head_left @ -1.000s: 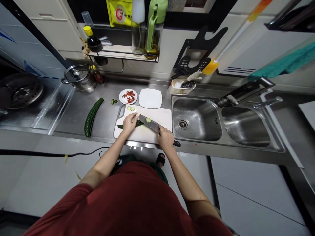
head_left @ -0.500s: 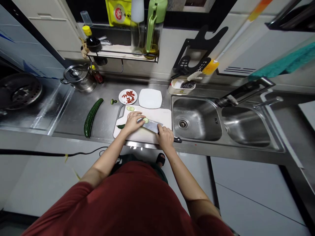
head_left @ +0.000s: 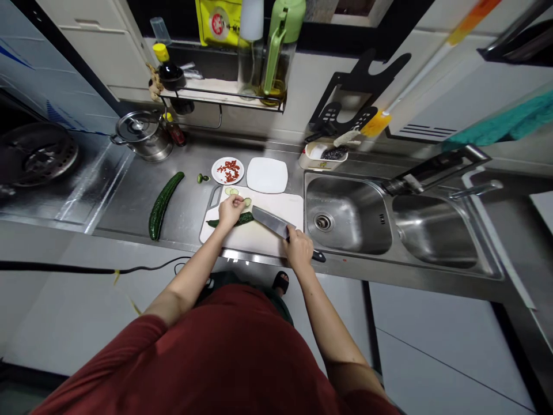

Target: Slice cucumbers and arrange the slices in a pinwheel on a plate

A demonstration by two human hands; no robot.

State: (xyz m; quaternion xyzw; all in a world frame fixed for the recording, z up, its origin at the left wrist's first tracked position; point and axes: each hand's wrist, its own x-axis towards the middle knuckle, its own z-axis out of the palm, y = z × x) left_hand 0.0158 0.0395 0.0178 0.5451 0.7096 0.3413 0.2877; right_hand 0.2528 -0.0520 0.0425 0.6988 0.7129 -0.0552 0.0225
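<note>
My right hand point(head_left: 299, 246) is wrapped round the handle of a cleaver point(head_left: 271, 221), whose blade points left over the white cutting board point(head_left: 263, 244). My left hand point(head_left: 230, 211) is closed over the board, with a pale green cucumber slice point(head_left: 247, 202) at its fingertips. Under and beside that hand lies a cut cucumber point(head_left: 243, 219), close to the blade's tip. Two more slices point(head_left: 231, 191) rest at the board's upper left. A second knife's black handle point(head_left: 318, 256) sticks out past the board's right edge, partly hidden by my right hand.
A whole cucumber point(head_left: 165, 206) lies left of the board. Behind the board are a plate of chopped red pieces point(head_left: 219, 172), a white plate point(head_left: 267, 175) and cucumber ends point(head_left: 200, 178). A steel pot point(head_left: 151, 144) stands back left; a double sink point(head_left: 345, 230) is at right.
The cleaver has moved right, off my left fingers, with my right hand. My left hand has pulled slightly left and up with the slice, and more of the cut cucumber shows.
</note>
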